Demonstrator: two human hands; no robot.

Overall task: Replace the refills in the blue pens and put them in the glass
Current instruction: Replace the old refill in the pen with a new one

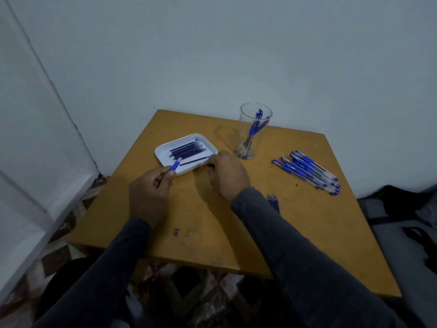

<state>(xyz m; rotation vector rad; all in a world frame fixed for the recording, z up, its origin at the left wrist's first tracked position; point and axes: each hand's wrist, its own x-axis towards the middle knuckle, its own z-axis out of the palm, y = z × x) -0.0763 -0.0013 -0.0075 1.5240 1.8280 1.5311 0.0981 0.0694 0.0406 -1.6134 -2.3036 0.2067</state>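
Two hands (186, 183) over rounded white tray (163, 147) beside clear cylindrical glass (254, 131).

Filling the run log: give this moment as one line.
left hand: holds blue pen part | right hand: at white plastic tray edge, grip unclear | clear glass: holds pens

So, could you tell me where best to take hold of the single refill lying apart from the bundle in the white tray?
Pinch the loose refill at its right end, from above. That end rests up on the white tray's near rim, beside the right hand, clear of the bundled refills.
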